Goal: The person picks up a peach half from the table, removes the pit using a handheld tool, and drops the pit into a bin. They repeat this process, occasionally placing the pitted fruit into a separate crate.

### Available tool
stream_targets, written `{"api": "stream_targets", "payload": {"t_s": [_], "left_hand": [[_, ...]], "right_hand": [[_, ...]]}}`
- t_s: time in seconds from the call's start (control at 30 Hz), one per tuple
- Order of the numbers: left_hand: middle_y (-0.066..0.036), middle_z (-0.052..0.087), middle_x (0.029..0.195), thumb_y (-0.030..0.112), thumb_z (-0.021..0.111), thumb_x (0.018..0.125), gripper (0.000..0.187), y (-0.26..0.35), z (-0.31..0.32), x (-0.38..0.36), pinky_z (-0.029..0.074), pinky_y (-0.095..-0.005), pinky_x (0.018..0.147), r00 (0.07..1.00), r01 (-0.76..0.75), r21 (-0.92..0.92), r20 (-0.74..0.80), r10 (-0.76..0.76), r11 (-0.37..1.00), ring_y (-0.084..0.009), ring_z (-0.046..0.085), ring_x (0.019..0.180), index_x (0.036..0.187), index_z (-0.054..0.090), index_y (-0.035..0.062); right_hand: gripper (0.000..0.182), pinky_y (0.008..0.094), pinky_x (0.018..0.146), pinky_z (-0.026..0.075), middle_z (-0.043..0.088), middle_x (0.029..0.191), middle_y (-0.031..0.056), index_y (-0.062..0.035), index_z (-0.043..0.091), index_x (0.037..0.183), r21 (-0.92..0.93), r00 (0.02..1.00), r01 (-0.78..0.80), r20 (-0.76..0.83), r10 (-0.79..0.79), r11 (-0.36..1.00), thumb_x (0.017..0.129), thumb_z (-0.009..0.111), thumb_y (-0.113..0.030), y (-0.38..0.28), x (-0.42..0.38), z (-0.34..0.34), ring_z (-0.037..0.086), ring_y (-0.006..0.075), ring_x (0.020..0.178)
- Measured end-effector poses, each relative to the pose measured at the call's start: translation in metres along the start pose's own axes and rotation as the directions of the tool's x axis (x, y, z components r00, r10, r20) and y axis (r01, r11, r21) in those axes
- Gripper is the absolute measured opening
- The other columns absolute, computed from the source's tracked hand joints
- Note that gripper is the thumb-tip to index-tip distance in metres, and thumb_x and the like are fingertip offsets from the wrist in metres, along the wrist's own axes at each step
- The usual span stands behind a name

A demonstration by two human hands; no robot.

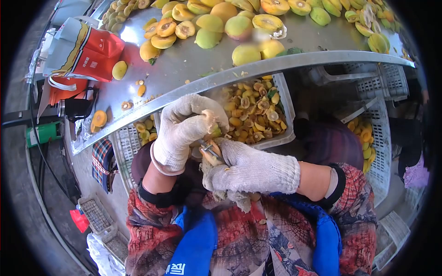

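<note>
Pretty much dead centre, a greenish stone fruit piece (214, 133) is pinched in the curled left hand (189, 124). Some half-hidden metal tool (210, 148) is gripped by the closed right hand (251, 168). Fruit halves (251, 108) are piled around 2 o'clock, in a plastic crate (289, 120).

Left glove (182, 126), centre: off-white. Right glove (258, 169): same, greyer patches. Sleeve (354, 198), lower right, shows red, grey, black print. Apron (195, 241), bottom: blue, white lettering. Bag (99, 53), upper left: red, white, yellow band. Fruit (208, 39), top: yellow, green, orange. Pouch (101, 161), left: blue-red plaid. Canister (43, 135), far left: green.
</note>
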State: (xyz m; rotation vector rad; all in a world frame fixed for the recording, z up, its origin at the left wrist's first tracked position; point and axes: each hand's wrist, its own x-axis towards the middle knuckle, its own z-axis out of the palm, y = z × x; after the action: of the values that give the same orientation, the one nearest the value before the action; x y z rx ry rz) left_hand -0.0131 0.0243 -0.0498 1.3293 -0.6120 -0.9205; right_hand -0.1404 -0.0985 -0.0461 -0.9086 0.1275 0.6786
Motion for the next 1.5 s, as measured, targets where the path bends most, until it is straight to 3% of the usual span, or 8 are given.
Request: {"api": "stream_targets", "payload": {"t_s": [0.2,0.3,0.8,1.17,1.3,1.37,1.43,1.5], "left_hand": [[-0.015,0.063,0.083,0.03,0.068,0.081,0.031,0.009,-0.005,0.008,0.049,-0.0316,0.069,0.999,-0.018,0.1,0.036,0.014,0.995,-0.0209,0.06,0.075,0.084,0.062,-0.0008],[-0.015,0.063,0.083,0.029,0.066,0.084,0.029,0.01,0.005,0.002,0.049,-0.0315,0.07,0.99,-0.02,-0.021,-0.144,0.016,1.0,-0.0201,0.06,0.075,0.085,0.06,0.0005],[-0.012,0.063,0.082,0.02,0.058,0.092,0.014,0.005,0.01,0.003,0.053,-0.0365,0.065,0.905,-0.282,-0.568,-0.426,0.017,0.773,-0.0244,0.063,0.074,0.093,0.057,0.0066],[-0.011,0.062,0.086,0.022,0.056,0.093,0.019,0.025,-0.035,-0.012,0.054,-0.0393,0.073,0.882,-0.305,-0.444,-0.464,0.075,0.843,-0.0244,0.063,0.077,0.095,0.057,0.0037],[-0.005,0.059,0.077,0.02,0.061,0.089,0.018,0.057,-0.078,-0.055,0.048,-0.028,0.065,0.721,-0.085,0.152,-0.673,0.166,0.985,-0.0133,0.058,0.073,0.082,0.061,0.003],[-0.01,0.063,0.085,0.02,0.069,0.082,0.024,0.065,-0.119,-0.073,0.047,-0.0284,0.076,0.733,0.405,0.666,-0.646,0.213,0.627,-0.0164,0.06,0.083,0.085,0.064,-0.0028],[-0.015,0.063,0.102,0.021,0.071,0.078,0.03,0.062,-0.146,-0.082,0.047,-0.0348,0.084,0.807,0.407,0.913,-0.356,0.471,-0.007,-0.0248,0.061,0.095,0.095,0.064,-0.0019],[-0.017,0.06,0.111,0.021,0.072,0.076,0.036,0.075,-0.147,-0.065,0.045,-0.0381,0.088,0.81,0.369,0.908,-0.418,0.412,0.196,-0.0301,0.058,0.102,0.104,0.063,-0.0007]], "right_hand": [[0.032,0.0457,0.061,0.051,0.061,0.076,0.0226,0.0031,0.049,0.104,-0.712,0.735,0.274,-0.279,-0.618,0.647,0.086,0.059,-0.022,0.025,0.023,0.005,0.063,0.0403,0.072],[0.035,0.0502,0.067,0.049,0.06,0.086,0.0244,0.0013,0.046,0.109,-0.821,0.748,0.092,-0.318,-0.583,0.564,0.085,0.061,-0.019,0.025,0.029,0.005,0.06,0.0459,0.08],[0.038,0.0404,0.059,0.053,0.059,0.089,0.0157,-0.0033,0.053,0.108,-0.977,0.654,-0.214,-0.162,-0.739,0.025,0.076,0.065,-0.018,0.007,0.03,0.006,0.064,0.031,0.073],[0.031,0.0339,0.04,0.045,0.054,0.068,0.0064,-0.0127,0.059,0.114,-0.806,0.591,-0.449,0.056,-0.805,-0.386,0.084,0.058,-0.02,-0.005,0.027,-0.012,0.06,0.0195,0.054],[0.018,0.0371,0.04,0.047,0.056,0.069,0.006,-0.0128,0.059,0.099,-0.799,0.721,-0.495,-0.159,-0.674,-0.341,0.087,0.054,-0.026,0.004,0.027,-0.018,0.063,0.021,0.054],[0.016,0.0377,0.042,0.048,0.057,0.069,0.0063,-0.0121,0.057,0.093,-0.827,0.747,-0.474,-0.196,-0.636,-0.302,0.088,0.054,-0.027,0.002,0.027,-0.024,0.064,0.0213,0.056],[0.017,0.0396,0.044,0.049,0.058,0.07,0.0066,-0.0103,0.056,0.089,-0.842,0.751,-0.462,-0.203,-0.628,-0.28,0.087,0.055,-0.027,0.001,0.026,-0.026,0.064,0.0229,0.057],[0.018,0.0404,0.045,0.05,0.059,0.07,0.0071,-0.0095,0.055,0.089,-0.874,0.757,-0.418,-0.186,-0.626,-0.246,0.087,0.056,-0.027,-0.001,0.022,-0.027,0.064,0.024,0.057]]}}
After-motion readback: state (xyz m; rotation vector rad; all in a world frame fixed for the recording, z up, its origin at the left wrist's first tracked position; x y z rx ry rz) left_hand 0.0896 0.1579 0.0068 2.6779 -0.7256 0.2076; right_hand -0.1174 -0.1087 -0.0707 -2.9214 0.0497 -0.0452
